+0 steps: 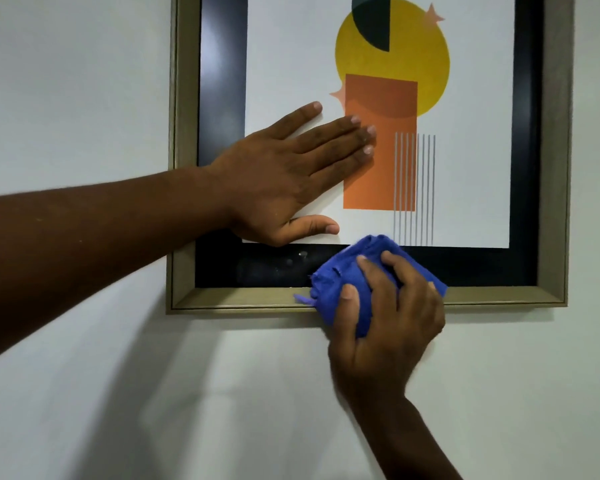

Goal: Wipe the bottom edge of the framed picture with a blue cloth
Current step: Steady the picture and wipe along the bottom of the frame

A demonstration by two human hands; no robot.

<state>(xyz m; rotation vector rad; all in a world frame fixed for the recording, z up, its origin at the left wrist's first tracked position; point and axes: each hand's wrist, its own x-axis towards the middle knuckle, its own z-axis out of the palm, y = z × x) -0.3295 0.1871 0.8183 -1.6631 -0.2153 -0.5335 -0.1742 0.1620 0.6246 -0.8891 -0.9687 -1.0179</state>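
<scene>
The framed picture (368, 133) hangs on a pale wall (84, 98). The left hand (284, 174) lies spread and flat on its glass, toward the lower left corner, apparently steadying it. The right hand (385, 317) is closed around a bunched blue cloth (340, 282), pressing it on the bottom edge of the frame (239, 299) about midway along, overlapping the black border (222, 133) above.

To do this stroke well, I would keep the flat hand pressing so the picture does not swing, and draw the cloth along the ledge in one direction, right into each lower corner. Pale specks show on the black border just left of the cloth; those probably need a pass too.

The top of the picture is cut off, so how it hangs cannot be told. The cloth and fingers hide the stretch of ledge beneath them, and whether the rest is clean is hard to make out.
</scene>
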